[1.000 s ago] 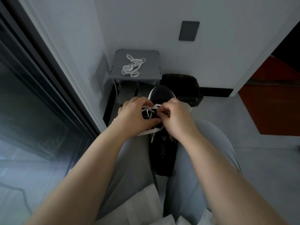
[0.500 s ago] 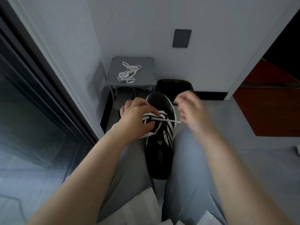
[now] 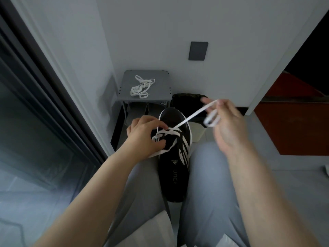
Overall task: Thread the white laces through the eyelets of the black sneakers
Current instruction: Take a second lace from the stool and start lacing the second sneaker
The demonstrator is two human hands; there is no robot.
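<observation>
While left hand (image 3: 144, 138) grips sneaker (image 3: 175, 168) mid-upper, right hand (image 3: 226, 125) pinches lace (image 3: 194, 115), drawn taut up and right; pinch blurred, probably thumb and forefinger. Sneaker wedged between thighs (image 3: 210, 175), toe pointing away. On stool (image 3: 162, 90), well apart, spare lace (image 3: 141, 87).

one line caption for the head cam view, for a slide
Right hand holds a white lace taut above a black sneaker gripped by the left hand between the thighs.
</observation>
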